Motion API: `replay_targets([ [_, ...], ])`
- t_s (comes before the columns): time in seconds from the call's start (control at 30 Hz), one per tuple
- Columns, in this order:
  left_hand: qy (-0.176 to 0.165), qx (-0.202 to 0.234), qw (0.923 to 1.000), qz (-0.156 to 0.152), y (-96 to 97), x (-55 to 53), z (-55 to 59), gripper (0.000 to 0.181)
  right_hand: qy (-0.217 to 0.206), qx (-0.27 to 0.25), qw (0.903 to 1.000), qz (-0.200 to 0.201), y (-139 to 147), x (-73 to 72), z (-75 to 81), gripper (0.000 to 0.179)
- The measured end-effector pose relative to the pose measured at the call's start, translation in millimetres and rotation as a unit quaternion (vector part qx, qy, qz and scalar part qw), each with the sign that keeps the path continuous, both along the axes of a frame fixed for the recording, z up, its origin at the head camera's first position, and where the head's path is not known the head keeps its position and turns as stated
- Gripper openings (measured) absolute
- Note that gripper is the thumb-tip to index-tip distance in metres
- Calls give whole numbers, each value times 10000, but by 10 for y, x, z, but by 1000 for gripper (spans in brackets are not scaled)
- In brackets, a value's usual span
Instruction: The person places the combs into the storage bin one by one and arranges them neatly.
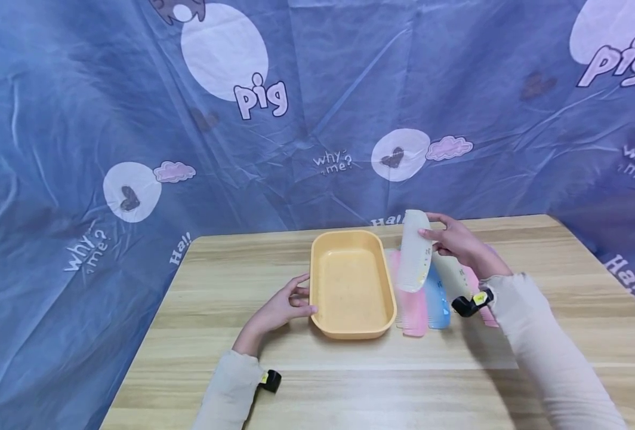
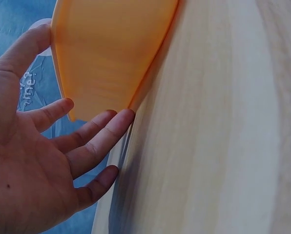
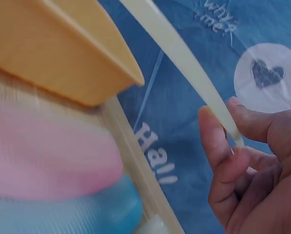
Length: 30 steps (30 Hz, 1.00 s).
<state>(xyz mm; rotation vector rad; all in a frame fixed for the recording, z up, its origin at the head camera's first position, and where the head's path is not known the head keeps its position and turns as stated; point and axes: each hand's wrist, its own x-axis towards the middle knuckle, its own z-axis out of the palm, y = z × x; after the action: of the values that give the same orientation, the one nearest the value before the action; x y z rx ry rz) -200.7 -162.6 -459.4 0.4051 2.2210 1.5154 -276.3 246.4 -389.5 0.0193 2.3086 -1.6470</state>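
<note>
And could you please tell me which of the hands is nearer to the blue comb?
The right hand: it holds a white comb near the blue comb, while the left hand touches the opposite side of the tray.

A pale comb (image 1: 414,254) is held slanting beside a yellow-orange tray (image 1: 351,292).

Behind and beside the wood-grained table (image 1: 226,269), a creased blue cloth (image 1: 307,203) bore pale discs (image 1: 225,51), pink clouds (image 1: 449,148) and lettering (image 1: 244,101).
</note>
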Motion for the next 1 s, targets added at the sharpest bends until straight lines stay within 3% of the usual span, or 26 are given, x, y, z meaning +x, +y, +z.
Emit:
replay_targets([
  [0.27,-20,55,10000,69,9,6,7,86,-253,-898,9956,122,-322,-7,101,71],
  [0.5,-66,61,9999,110,5,7,20,87,-342,-1379,9893,321,-618,-19,114,62],
  [0.67,-40,54,10000,39,14,4,28,87,-367,-1419,9875,583,-791,-19,74,64],
  [1.0,-19,-76,9999,82,12,-1,2,88,-121,-980,9900,1006,-1064,-7,-1,76],
])
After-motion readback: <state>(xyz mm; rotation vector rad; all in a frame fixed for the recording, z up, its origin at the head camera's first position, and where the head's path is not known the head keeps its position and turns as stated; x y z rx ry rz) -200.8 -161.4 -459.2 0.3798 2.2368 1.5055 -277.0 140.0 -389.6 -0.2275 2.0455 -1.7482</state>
